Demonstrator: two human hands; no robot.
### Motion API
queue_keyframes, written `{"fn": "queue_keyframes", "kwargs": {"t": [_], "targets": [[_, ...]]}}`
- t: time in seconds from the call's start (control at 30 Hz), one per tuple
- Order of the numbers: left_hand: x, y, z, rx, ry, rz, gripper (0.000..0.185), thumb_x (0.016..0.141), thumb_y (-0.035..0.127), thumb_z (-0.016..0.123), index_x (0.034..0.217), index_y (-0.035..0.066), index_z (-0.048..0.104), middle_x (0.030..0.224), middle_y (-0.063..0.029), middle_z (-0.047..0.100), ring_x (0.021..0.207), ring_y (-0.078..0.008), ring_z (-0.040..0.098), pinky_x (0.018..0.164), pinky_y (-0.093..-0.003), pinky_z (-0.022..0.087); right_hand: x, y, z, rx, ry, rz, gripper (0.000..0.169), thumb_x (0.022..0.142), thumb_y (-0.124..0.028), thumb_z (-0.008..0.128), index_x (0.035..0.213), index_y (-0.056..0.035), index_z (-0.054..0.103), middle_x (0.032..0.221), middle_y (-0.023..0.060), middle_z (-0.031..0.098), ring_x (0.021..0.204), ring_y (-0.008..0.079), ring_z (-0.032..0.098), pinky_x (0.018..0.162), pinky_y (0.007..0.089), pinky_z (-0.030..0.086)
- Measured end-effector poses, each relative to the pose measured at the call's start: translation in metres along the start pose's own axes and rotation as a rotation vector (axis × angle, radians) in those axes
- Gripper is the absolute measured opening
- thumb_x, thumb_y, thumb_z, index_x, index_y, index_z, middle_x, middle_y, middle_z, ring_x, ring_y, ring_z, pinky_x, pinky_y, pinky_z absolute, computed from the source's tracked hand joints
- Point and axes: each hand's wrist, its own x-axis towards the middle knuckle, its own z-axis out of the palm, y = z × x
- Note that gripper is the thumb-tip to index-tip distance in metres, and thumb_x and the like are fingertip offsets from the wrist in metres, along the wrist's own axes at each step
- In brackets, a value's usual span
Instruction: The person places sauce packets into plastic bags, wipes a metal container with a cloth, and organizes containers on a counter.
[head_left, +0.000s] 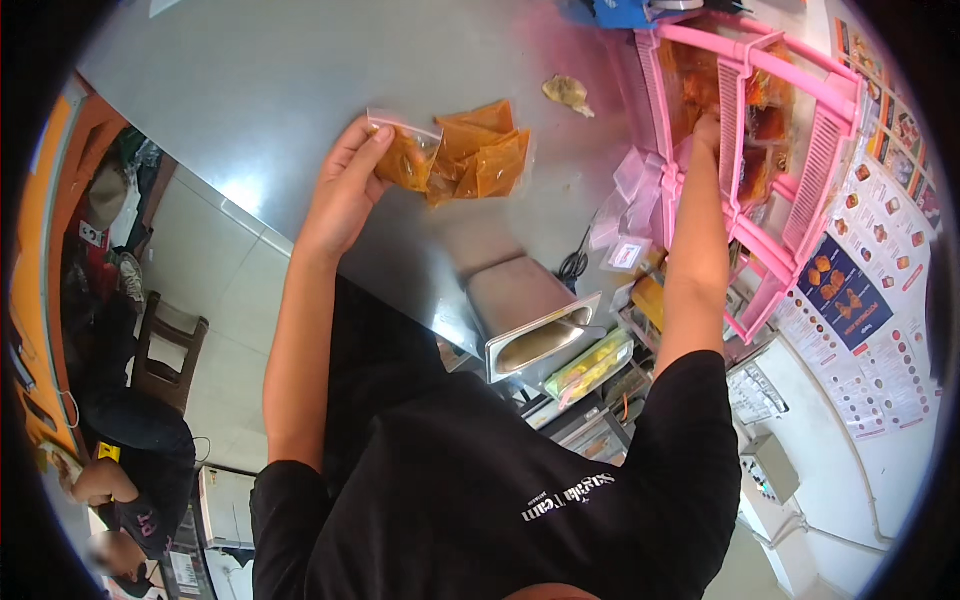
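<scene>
My left hand (349, 184) pinches the top of a small clear zip bag (409, 161) of orange-brown sauce, thumb on the near face. Right against it, a loose pile of similar sauce sachets (491, 161) lies on the steel tabletop (300, 67). My right hand (706, 129) reaches inside a pink plastic rack (802, 71), among packets of orange-red sauce (682, 79). Its fingers are mostly hidden there, so what they hold cannot be made out. Darker red packets (769, 124) sit in the neighbouring compartment.
A rectangular steel container (517, 296) lies near the table edge, beside a coiled black cable (574, 266). Clear packets (626, 195) lie against the rack. A small brownish bag (568, 93) rests farther back. At left are a wooden chair (166, 352) and another person (142, 465).
</scene>
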Motion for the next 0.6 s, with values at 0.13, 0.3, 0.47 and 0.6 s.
{"fn": "queue_keyframes", "kwargs": {"t": [0.13, 0.3, 0.47, 0.6], "targets": [[0.007, 0.006, 0.02, 0.246, 0.024, 0.081, 0.025, 0.108, 0.027, 0.055, 0.114, 0.006, 0.067, 0.101, -0.0034, 0.071, 0.095, -0.0119, 0.066, 0.086, -0.0315, 0.054, -0.029, 0.004, -0.006, 0.0, 0.062, -0.04, 0.064, 0.096, -0.043, 0.06, 0.137, 0.0059, 0.059, 0.138, 0.0354, 0.057, 0.132, 0.0463, 0.055, 0.112, 0.0512, 0.041], [0.066, 0.014, 0.071, 0.541, -0.133, 0.443, 0.03, 0.104, 0.028, 0.063, 0.115, 0.001, 0.071, 0.093, -0.0052, 0.074, 0.085, -0.0102, 0.066, 0.078, -0.0291, 0.055, -0.126, -0.045, -0.053, -0.041, 0.075, -0.496, 0.054, 0.103, -0.032, 0.052, 0.145, 0.0035, 0.049, 0.157, 0.0303, 0.038, 0.148, 0.0444, 0.033, 0.12, 0.0522, 0.028], [0.112, 0.015, 0.123, 0.609, -0.334, 0.331, 0.029, 0.104, 0.026, 0.065, 0.117, 0.002, 0.074, 0.092, -0.0035, 0.074, 0.085, -0.0111, 0.067, 0.078, -0.028, 0.056, -0.196, -0.093, -0.125, 0.383, -0.185, -0.705, 0.047, 0.1, -0.03, 0.065, 0.136, -0.0007, 0.06, 0.144, 0.0199, 0.056, 0.133, 0.0351, 0.053, 0.109, 0.044, 0.043], [0.125, 0.003, 0.142, 0.548, -0.479, 0.312, 0.031, 0.102, 0.028, 0.068, 0.118, 0.002, 0.073, 0.095, -0.0066, 0.076, 0.088, -0.012, 0.069, 0.079, -0.0282, 0.056, -0.216, -0.138, -0.154, 0.58, -0.308, -0.753, 0.037, 0.098, -0.019, 0.069, 0.13, -0.0022, 0.064, 0.122, 0.0114, 0.068, 0.112, 0.0181, 0.063, 0.092, 0.0306, 0.051]]}}
